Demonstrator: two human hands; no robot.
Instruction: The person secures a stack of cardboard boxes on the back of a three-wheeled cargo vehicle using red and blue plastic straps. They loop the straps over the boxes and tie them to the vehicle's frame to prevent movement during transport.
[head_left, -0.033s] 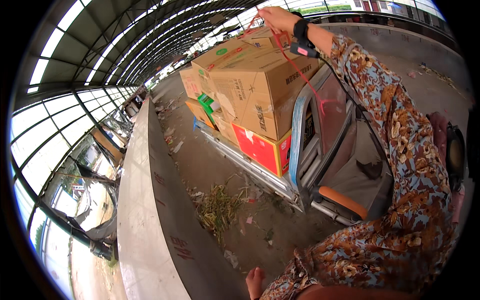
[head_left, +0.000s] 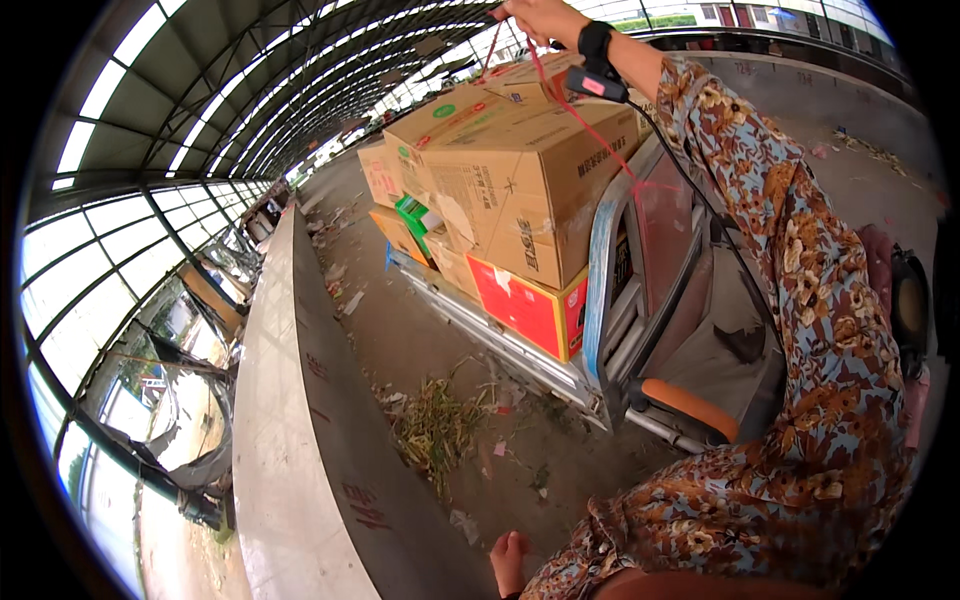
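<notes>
- We had the red cord [head_left: 600,140] caught in the closed fingers of our right hand [head_left: 553,18], above the large brown carton [head_left: 490,200]; it slanted down past the carton's right side.
- Our left hand [head_left: 508,562] hung nearer us than the carton, curled; we couldn't tell whether it gripped anything.
- We seemed to be stringing the cord over the carton; next called for steady tension.
- Below the carton: silver-railed cargo bed [head_left: 500,343], littered floor [head_left: 400,335]; left, concrete ledge [head_left: 275,400], open-sided shed.

Silver-railed cart bed [head_left: 500,343]: red box [head_left: 515,300], stacked cartons [head_left: 490,200].
</notes>
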